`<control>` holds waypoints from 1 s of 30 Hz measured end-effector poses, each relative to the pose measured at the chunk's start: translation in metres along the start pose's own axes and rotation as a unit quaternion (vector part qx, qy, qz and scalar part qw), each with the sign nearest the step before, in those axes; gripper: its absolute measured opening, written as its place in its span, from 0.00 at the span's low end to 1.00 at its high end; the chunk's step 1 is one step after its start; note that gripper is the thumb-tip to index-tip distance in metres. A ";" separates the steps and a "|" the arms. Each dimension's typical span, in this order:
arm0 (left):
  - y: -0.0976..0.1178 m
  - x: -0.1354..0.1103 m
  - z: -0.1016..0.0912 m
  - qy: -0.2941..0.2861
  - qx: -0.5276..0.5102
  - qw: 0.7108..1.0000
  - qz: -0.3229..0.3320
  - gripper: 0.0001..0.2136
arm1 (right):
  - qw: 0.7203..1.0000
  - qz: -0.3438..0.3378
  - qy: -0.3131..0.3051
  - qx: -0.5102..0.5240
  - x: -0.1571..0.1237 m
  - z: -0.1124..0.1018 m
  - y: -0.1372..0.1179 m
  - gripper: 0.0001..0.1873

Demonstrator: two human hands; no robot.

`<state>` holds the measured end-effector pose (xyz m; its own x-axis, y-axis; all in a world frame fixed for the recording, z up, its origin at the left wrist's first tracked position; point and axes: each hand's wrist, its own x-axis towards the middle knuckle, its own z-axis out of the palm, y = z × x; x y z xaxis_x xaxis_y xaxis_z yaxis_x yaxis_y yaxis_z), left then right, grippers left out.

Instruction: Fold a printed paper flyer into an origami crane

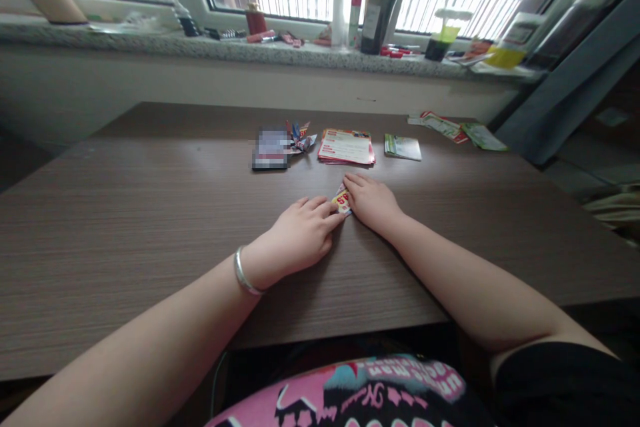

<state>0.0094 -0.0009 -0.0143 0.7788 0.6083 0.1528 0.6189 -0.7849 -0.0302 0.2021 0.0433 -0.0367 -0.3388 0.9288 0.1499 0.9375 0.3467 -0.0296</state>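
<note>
Spread right across the view, a counter [125, 227] of brown wood grain, fine lines running sideways, matte with a soft sheen. Beyond its far edge at 12 o'clock, a speckled stone windowsill [305, 47]. From the paper as clock centre: at 8 o'clock, the left hand [301, 233], palm down, fingers slightly parted, tips on the paper's near-left portion; at 3 o'clock, the right hand [374, 203], palm down, fingers close together and bent over the paper's right side. Pinching or merely pressing, in either case: cannot tell, undersides hidden. At 12 o'clock, a stack of cards [346, 147], flat, rectangular, white-faced with red edges, slightly uneven. At 10 o'clock, a dark-edged flat rectangle [271, 149], surface pixelated. Between 1 and 2 o'clock, a small stack [403, 147], smooth, green and white. Toward 11 o'clock, touching or nearly touching the rectangle, folded scraps [303, 141], angular, blue, red and white. On the left wrist, a bracelet [241, 271], rounded, shiny, silver-coloured metal. Smallest in visible area, between both hands and flat on the counter, the paper [341, 200]: yellow with bold red characters, pale at the edges, straight-edged, mostly covered by fingers, full outline hidden.
</note>
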 end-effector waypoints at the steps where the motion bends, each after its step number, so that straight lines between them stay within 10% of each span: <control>1: -0.001 0.000 -0.001 -0.008 -0.007 1.000 -0.002 0.19 | 1.000 0.002 0.000 0.000 0.000 0.000 0.000 0.24; 30: -0.025 0.011 0.009 0.043 -0.087 0.987 -0.130 0.10 | 0.985 -0.128 -0.045 0.103 -0.004 -0.002 0.012 0.41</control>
<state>0.0034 0.0265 -0.0208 0.5799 0.7855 0.2160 0.7639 -0.6165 0.1907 0.2143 0.0438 -0.0360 -0.5766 0.8120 0.0908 0.7875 0.5819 -0.2031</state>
